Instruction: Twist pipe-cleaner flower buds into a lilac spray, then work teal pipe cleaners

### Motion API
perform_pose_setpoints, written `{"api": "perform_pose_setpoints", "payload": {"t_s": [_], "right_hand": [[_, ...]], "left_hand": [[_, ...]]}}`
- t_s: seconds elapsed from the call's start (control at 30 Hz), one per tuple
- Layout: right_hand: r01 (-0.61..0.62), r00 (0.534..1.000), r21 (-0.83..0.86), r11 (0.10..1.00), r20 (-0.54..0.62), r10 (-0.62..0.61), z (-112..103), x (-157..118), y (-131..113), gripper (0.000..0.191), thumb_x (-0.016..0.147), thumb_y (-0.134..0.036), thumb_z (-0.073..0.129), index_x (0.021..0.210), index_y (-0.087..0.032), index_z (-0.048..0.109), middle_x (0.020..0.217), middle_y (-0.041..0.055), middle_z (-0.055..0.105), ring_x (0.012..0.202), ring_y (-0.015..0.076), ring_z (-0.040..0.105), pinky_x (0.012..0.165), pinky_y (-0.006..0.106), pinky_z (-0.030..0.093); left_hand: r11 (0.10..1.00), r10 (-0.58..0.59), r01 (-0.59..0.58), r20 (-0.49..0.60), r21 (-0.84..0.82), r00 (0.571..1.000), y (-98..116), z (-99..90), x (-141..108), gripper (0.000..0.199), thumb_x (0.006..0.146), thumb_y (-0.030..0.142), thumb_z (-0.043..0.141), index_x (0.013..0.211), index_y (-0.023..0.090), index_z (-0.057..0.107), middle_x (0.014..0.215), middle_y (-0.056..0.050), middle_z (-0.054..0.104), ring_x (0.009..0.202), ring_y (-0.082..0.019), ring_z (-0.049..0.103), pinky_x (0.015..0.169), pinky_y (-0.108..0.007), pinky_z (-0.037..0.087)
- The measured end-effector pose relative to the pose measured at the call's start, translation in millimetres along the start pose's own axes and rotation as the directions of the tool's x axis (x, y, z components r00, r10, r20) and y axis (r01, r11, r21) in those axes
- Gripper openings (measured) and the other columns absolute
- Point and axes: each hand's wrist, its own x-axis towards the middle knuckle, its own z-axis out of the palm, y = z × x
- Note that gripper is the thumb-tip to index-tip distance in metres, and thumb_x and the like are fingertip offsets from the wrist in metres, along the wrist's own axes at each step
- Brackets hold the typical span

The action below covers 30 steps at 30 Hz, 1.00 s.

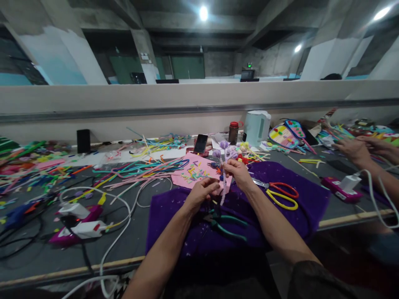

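A fuzzy lavender flower sprig with rounded blooms and a pale twisted stem (230, 153) was held upright in the right hand (238, 172), its stem pinched narrowly between thumb and fingers just below the blooms. The left hand (201, 192) was held just beside the lower stem with its fingers drawn close together; whether anything was gripped by it could not be told.

Beneath both hands, a deep purple cloth (168, 216) was spread, dotted with pale specks. A pair of pliers with dark green handles (229, 232) was laid on it, between the forearms and nearer the body than the hands. To the right of the right hand, metal scissors with one red and one yellow handle (282, 202) were placed on the same cloth.

Just beyond the left hand, a pink sheet (178, 179) was strewn with short multicoloured snippets (195, 171). To its left, long fuzzy pink and teal stems (137, 177) were heaped. Beyond the right hand, a dark bottle with a red lid (233, 135) was stood beside a pale blue-green kettle (253, 128).
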Motion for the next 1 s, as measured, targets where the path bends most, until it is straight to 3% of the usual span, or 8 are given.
{"api": "perform_pose_setpoints", "payload": {"t_s": [0.1,0.2,0.53,0.7,1.0], "right_hand": [[-0.041,0.985,-0.011,0.999,0.167,0.042,3,-9,-7,0.020,0.070,-0.035,0.058,0.063,-0.017,0.053,0.062,0.0000,0.060,0.047,0.0096,0.049,0.043,0.022,0.033],[-0.030,0.972,-0.095,0.995,0.231,0.051,4,-14,-10,0.019,0.070,-0.034,0.058,0.064,-0.017,0.055,0.059,-0.0005,0.058,0.046,0.0092,0.048,0.045,0.022,0.034],[-0.039,0.941,-0.250,0.967,0.317,0.120,5,-13,-8,0.016,0.069,-0.032,0.058,0.067,-0.016,0.058,0.057,-0.0013,0.055,0.048,0.0094,0.048,0.046,0.021,0.036],[-0.055,0.932,-0.236,0.970,0.338,0.135,7,-13,-5,0.016,0.069,-0.032,0.059,0.068,-0.016,0.058,0.056,-0.0020,0.055,0.046,0.0086,0.048,0.045,0.021,0.034],[-0.065,0.933,-0.203,0.977,0.336,0.132,9,-14,-4,0.018,0.070,-0.033,0.058,0.067,-0.016,0.056,0.055,-0.0026,0.055,0.044,0.0080,0.048,0.044,0.021,0.034]], "left_hand": [[0.973,0.114,-0.128,-0.082,-0.193,0.990,10,-12.5,-1,0.043,0.061,0.035,0.067,0.100,0.017,0.060,0.092,-0.008,0.061,0.064,-0.010,0.053,0.044,-0.016,0.035],[0.927,0.215,-0.241,-0.117,-0.288,0.970,15,-18.3,-4,0.048,0.059,0.028,0.069,0.104,0.018,0.058,0.095,-0.008,0.060,0.064,-0.009,0.053,0.044,-0.016,0.035],[0.938,0.270,-0.303,-0.196,-0.165,0.943,14,-6.5,-8,0.052,0.056,0.025,0.070,0.106,0.018,0.056,0.071,0.000,0.059,0.053,-0.007,0.050,0.042,-0.018,0.033],[0.927,0.292,-0.340,-0.262,-0.158,0.920,12,-6.0,-7,0.040,0.058,0.026,0.070,0.094,0.017,0.057,0.068,0.002,0.057,0.052,-0.007,0.050,0.041,-0.017,0.034],[0.931,0.285,-0.333,-0.275,-0.149,0.918,14,-5.7,-7,0.035,0.057,0.028,0.070,0.088,0.016,0.058,0.062,0.003,0.057,0.049,-0.007,0.050,0.040,-0.017,0.032]]}}
